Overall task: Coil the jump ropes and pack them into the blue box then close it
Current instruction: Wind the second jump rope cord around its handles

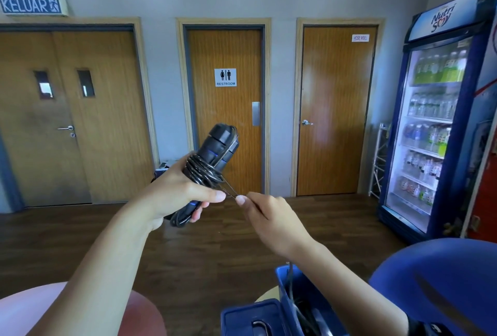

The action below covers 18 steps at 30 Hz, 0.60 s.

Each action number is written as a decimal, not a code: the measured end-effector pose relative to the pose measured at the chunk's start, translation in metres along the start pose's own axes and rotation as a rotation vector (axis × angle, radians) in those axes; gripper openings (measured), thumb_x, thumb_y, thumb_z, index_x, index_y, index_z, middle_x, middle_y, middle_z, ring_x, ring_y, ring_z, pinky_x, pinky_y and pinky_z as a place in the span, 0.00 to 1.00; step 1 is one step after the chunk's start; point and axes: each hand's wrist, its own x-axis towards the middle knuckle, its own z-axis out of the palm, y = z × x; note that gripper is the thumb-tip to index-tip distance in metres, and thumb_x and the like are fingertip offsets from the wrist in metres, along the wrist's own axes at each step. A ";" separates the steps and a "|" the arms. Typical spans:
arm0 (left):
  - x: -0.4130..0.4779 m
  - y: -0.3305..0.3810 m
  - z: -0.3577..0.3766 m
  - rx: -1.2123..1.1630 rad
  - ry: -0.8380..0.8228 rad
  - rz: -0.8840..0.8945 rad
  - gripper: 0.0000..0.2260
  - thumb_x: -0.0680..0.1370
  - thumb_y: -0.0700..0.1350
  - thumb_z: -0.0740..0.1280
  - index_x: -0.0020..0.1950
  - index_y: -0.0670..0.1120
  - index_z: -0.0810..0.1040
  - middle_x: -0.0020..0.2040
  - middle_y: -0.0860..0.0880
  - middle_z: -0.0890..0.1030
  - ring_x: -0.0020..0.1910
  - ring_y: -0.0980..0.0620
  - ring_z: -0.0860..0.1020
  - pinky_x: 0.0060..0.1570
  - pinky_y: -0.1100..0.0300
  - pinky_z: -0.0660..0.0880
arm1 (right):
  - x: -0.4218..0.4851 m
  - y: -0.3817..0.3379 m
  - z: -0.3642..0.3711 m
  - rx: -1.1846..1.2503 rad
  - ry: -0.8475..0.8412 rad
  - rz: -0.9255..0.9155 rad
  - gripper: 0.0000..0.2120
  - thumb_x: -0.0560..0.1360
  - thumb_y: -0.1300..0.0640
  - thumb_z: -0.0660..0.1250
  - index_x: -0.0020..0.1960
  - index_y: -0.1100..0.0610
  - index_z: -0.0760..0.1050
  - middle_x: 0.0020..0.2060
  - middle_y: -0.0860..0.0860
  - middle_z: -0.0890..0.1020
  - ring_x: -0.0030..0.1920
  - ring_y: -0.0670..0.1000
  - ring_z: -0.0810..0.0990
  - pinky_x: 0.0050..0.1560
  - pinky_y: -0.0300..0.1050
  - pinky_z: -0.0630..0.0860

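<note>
Coiling step, looks nearly done: left hand [172, 190] fingers grip the paired jump rope handles [217, 144] mid-air, right hand [271, 214] pinches the loose cord [228, 192] beside them; next likely tuck it, then lower bundle into the open blue box [285, 282], near right.

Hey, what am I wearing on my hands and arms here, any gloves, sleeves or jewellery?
The left hand and right hand are both bare: no gloves, rings, watch or bracelet. No sleeve shows on either side up to the frame edge. The thumbnails in view are short and unpainted.
</note>
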 end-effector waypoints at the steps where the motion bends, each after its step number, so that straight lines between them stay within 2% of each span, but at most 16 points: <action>1: 0.003 -0.001 0.001 0.049 0.013 -0.013 0.20 0.70 0.34 0.74 0.56 0.46 0.68 0.30 0.45 0.75 0.20 0.53 0.73 0.24 0.61 0.72 | 0.002 0.000 -0.004 -0.041 0.014 -0.017 0.21 0.80 0.41 0.55 0.34 0.51 0.66 0.26 0.46 0.72 0.28 0.49 0.71 0.30 0.47 0.68; 3: 0.008 -0.003 0.002 0.115 0.037 -0.080 0.22 0.67 0.39 0.77 0.53 0.52 0.70 0.30 0.44 0.76 0.23 0.47 0.72 0.28 0.57 0.72 | 0.009 -0.003 -0.015 -0.155 0.047 -0.058 0.20 0.79 0.39 0.56 0.35 0.51 0.67 0.25 0.45 0.71 0.29 0.50 0.71 0.29 0.45 0.65; 7: 0.024 -0.007 0.008 0.424 0.056 -0.231 0.28 0.63 0.42 0.77 0.57 0.55 0.68 0.34 0.44 0.79 0.23 0.46 0.74 0.28 0.57 0.72 | 0.022 -0.018 -0.038 -0.398 0.054 -0.230 0.20 0.79 0.40 0.56 0.36 0.52 0.70 0.27 0.47 0.73 0.31 0.53 0.75 0.32 0.48 0.74; 9: 0.024 0.001 0.016 0.633 0.004 -0.236 0.24 0.64 0.44 0.77 0.52 0.53 0.67 0.37 0.46 0.79 0.23 0.47 0.74 0.26 0.60 0.71 | 0.032 -0.028 -0.048 -0.509 0.026 -0.376 0.21 0.79 0.40 0.56 0.35 0.52 0.71 0.28 0.48 0.73 0.31 0.53 0.74 0.32 0.49 0.74; 11: 0.020 0.013 0.024 0.826 -0.130 -0.189 0.21 0.66 0.48 0.76 0.50 0.55 0.67 0.36 0.48 0.78 0.25 0.48 0.75 0.27 0.60 0.73 | 0.046 -0.037 -0.057 -0.547 -0.027 -0.499 0.23 0.78 0.39 0.58 0.31 0.53 0.69 0.25 0.47 0.70 0.27 0.50 0.70 0.29 0.46 0.70; 13: 0.014 0.022 0.027 0.921 -0.282 -0.132 0.17 0.67 0.53 0.76 0.46 0.54 0.70 0.34 0.48 0.79 0.29 0.48 0.77 0.34 0.58 0.75 | 0.060 -0.041 -0.065 -0.422 -0.134 -0.555 0.24 0.75 0.40 0.65 0.27 0.53 0.67 0.22 0.46 0.67 0.24 0.47 0.66 0.27 0.39 0.63; 15: 0.011 0.028 0.023 0.942 -0.371 -0.038 0.20 0.64 0.59 0.76 0.48 0.49 0.77 0.38 0.47 0.83 0.36 0.47 0.81 0.42 0.55 0.79 | 0.072 -0.042 -0.072 -0.112 -0.274 -0.486 0.21 0.72 0.44 0.70 0.26 0.52 0.68 0.22 0.45 0.69 0.23 0.45 0.66 0.29 0.35 0.62; 16: 0.008 0.031 0.020 0.894 -0.379 0.004 0.22 0.64 0.59 0.76 0.52 0.50 0.77 0.38 0.49 0.83 0.37 0.48 0.82 0.43 0.54 0.80 | 0.078 -0.042 -0.074 0.017 -0.333 -0.433 0.20 0.72 0.48 0.72 0.27 0.53 0.69 0.22 0.47 0.70 0.24 0.44 0.67 0.29 0.33 0.63; 18: 0.003 0.038 0.016 0.673 -0.397 0.120 0.22 0.66 0.50 0.79 0.52 0.57 0.71 0.31 0.54 0.81 0.31 0.52 0.79 0.38 0.54 0.78 | 0.087 -0.042 -0.078 0.164 -0.389 -0.336 0.20 0.76 0.53 0.69 0.27 0.56 0.68 0.23 0.49 0.69 0.24 0.44 0.67 0.29 0.32 0.64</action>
